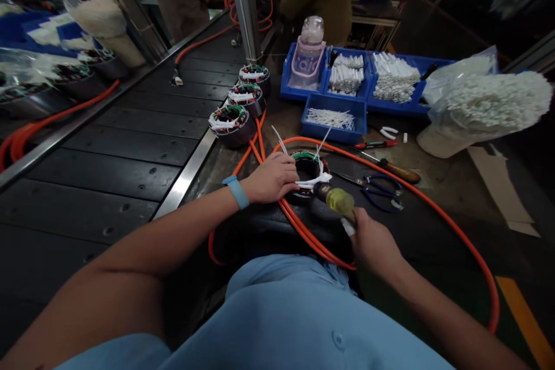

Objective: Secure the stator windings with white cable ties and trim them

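A motor stator (309, 166), ring-shaped with green-edged windings, white sleeves and upright white cable ties, lies at the front of the bench. My left hand (277, 176) grips its left side, fingers curled over the rim and thumb near the white sleeves. In my right hand (373, 243) is a mallet (340, 201) with a black and yellow head. Its black end is at the stator's right front edge; whether it touches cannot be made out. My right fingers are wrapped round the handle, which is mostly hidden.
Three finished-looking stators (234, 126) stand at left beside a slatted conveyor (117, 153). An orange hose (451, 219) loops round the work. Scissors (377, 188), a screwdriver (399, 170), blue bins (333, 127) and a bag of white sleeves (489, 107) lie beyond. Two people work behind.
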The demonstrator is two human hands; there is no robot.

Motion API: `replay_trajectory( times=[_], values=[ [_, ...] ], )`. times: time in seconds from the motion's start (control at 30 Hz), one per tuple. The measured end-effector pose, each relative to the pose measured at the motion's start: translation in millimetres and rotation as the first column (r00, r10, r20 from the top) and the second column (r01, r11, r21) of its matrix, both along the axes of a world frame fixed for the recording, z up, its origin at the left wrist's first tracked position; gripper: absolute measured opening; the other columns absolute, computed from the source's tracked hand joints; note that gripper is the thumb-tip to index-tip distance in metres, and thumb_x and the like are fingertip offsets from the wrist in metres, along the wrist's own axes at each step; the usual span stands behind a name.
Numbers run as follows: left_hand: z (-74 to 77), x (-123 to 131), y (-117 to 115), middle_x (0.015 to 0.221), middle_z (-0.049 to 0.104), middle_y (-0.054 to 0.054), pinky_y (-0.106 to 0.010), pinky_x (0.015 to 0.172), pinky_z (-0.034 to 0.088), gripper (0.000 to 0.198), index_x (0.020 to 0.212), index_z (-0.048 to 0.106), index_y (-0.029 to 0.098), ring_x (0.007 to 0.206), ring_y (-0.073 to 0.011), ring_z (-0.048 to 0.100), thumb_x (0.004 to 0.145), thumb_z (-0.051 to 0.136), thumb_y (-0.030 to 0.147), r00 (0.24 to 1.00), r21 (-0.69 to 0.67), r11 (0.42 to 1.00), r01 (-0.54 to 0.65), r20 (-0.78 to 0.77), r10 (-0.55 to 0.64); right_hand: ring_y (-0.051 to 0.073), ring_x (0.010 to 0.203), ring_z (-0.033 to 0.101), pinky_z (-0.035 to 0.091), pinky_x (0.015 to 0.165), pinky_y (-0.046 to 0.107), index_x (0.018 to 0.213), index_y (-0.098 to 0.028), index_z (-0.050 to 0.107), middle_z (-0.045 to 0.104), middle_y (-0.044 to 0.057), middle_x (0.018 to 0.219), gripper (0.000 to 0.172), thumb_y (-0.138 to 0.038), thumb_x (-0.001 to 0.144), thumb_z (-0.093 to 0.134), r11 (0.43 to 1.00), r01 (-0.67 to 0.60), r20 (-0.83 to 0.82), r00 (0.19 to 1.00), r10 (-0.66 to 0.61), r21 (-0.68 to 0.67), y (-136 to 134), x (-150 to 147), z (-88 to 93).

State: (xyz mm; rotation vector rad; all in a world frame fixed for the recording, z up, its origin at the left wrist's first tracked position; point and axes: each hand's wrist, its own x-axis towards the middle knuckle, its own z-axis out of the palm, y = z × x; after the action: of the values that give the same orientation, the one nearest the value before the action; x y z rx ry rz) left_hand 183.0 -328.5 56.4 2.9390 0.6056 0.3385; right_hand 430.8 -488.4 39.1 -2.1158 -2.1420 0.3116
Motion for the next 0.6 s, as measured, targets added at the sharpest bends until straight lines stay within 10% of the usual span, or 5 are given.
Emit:
replay_trajectory(
  times=[0.27,0.5,0.6],
  values=[
    [0.3,0.9,-8.0,0.092,0.063,-0.007,-0.041,0.097,0.034,0.024,0.094,0.066,0.017,0.104,-0.0227,0.048,0.091,0.046,0.030,1.000,0.033,0.999,-0.019,-0.004,0.019,0.022,0.071,0.062,0.034,0.058,0.027,0.098,-0.016,0.052,0.065,0.009,0.081,0.021,-0.013,0.078,0.044,0.982,-0.093,0.116,0.987,0.113,-0.167,10.1,3.3,25.8],
    [-0.3,1.2,-10.1,0.092,0.063,-0.007,-0.041,0.098,0.034,0.025,0.088,0.066,0.015,0.107,-0.0233,0.047,0.091,0.047,0.031,0.999,0.066,0.997,-0.044,-0.001,0.044,0.017,0.062,0.052,0.031,0.054,0.025,0.087,-0.020,0.050,0.058,0.003,0.073,0.020,-0.040,0.086,0.046,0.970,-0.202,0.061,0.975,0.212,-0.133,86.1,15.0,133.6],
    [1.0,1.6,-11.6,0.092,0.063,-0.007,-0.042,0.097,0.034,0.024,0.087,0.066,0.016,0.108,-0.0244,0.047,0.090,0.048,0.031,0.998,0.079,0.995,-0.061,-0.001,0.061,0.016,0.059,0.050,0.033,0.054,0.025,0.086,-0.020,0.052,0.058,0.003,0.070,0.017,-0.035,0.087,0.045,0.963,-0.197,0.090,0.972,0.216,-0.182,113.6,11.7,147.0]
  ],
)
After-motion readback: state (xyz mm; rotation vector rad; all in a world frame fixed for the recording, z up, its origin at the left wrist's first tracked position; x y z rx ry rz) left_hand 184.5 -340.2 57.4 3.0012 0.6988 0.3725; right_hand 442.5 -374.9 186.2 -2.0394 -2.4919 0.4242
